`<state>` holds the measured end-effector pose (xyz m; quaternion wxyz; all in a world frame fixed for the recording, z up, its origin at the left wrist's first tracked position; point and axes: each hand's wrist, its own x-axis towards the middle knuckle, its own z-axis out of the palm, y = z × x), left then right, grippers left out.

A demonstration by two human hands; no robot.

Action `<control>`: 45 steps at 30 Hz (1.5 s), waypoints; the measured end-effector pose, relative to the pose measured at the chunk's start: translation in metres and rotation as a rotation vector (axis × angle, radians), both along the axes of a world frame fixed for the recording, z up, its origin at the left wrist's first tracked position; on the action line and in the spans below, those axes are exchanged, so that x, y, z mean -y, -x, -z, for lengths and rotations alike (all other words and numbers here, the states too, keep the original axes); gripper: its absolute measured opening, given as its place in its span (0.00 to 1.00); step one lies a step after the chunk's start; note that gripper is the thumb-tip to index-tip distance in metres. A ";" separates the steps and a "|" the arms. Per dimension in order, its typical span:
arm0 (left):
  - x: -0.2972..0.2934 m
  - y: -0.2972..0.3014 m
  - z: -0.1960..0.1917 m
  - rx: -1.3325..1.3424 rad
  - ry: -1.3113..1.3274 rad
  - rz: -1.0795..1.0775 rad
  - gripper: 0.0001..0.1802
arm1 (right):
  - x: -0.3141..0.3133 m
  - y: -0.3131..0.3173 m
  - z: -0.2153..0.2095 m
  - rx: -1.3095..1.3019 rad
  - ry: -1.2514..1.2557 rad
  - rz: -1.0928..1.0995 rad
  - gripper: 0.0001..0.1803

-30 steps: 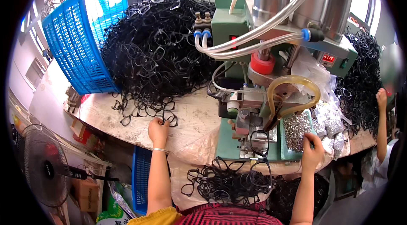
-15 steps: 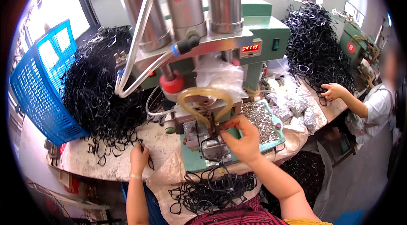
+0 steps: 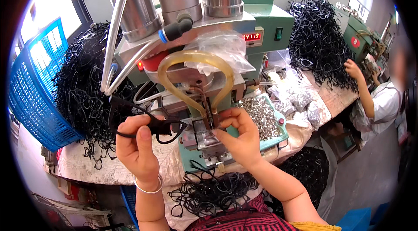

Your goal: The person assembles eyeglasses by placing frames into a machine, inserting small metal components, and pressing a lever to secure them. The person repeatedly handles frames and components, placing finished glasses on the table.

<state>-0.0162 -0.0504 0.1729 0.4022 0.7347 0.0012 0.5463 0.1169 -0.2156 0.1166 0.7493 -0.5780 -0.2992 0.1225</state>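
Note:
Raised left of the machine, my left hand (image 3: pixel 138 148) pinches a black eyeglass frame (image 3: pixel 157 125), its front turned toward the machine. My right hand (image 3: pixel 238 139) reaches to the work spot of a green press (image 3: pixel 272 20), thumb and fingers bent together beside the narrow metal jaws (image 3: pixel 210 115). Whatever those fingers hold is too small or hidden to make out. A yellowish tube loop (image 3: pixel 196 55) arches above the jaws, and a metal fixture (image 3: pixel 204 137) lies under them.
Heaps of black eyeglass frames rise at left (image 3: pixel 82 83) and at right (image 3: pixel 318 35); a smaller pile (image 3: pixel 209 194) lies before me. A blue basket (image 3: pixel 41 100) leans at left. A teal tray (image 3: pixel 285 137) carries small metal parts. A co-worker's hand (image 3: pixel 353 69) touches the right heap.
My left hand has risen from the table by the left heap toward the press, bringing a black eyeglass frame. The frame seen at the fixture earlier no longer shows there. My right hand stays at the jaws.

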 end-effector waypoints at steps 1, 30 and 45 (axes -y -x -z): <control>0.002 -0.001 -0.001 0.004 0.033 0.020 0.10 | 0.001 -0.001 0.001 -0.006 0.020 -0.007 0.22; 0.047 0.006 0.057 -0.284 -0.560 0.176 0.16 | 0.010 -0.098 0.075 0.925 0.844 0.483 0.07; -0.175 0.175 0.150 -0.627 -0.328 -1.017 0.06 | 0.044 -0.096 0.108 -0.088 -0.102 0.479 0.07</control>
